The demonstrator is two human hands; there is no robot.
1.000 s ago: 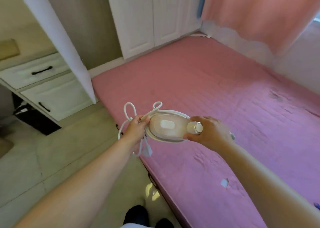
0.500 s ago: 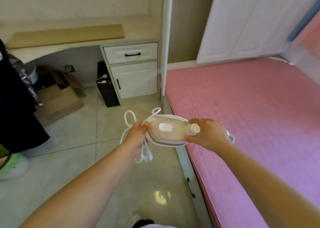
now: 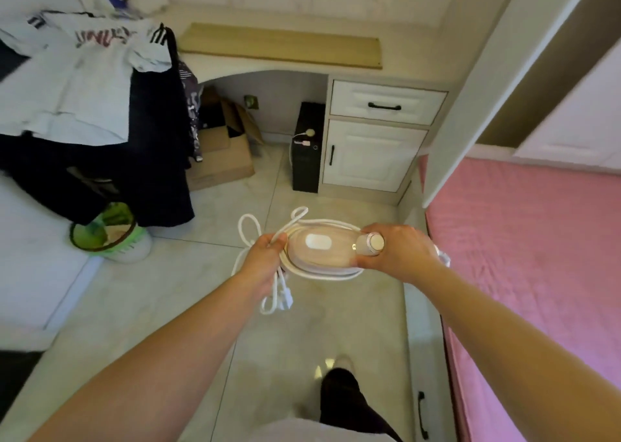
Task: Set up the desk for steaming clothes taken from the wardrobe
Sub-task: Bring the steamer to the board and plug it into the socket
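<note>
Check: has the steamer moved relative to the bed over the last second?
Yes. The steamer, earlier held above the pink bed, is now over the floor tiles left of it, facing the desk.

White T-shirt (image 3: 84, 71), upper left of frame: pink-and-dark printed letters, partly legible as "UNIV"; the rest is blurred.

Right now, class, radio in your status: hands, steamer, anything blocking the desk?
Left hand grips coiled cord. Right hand holds steamer. Wooden board lies on desk.
</note>
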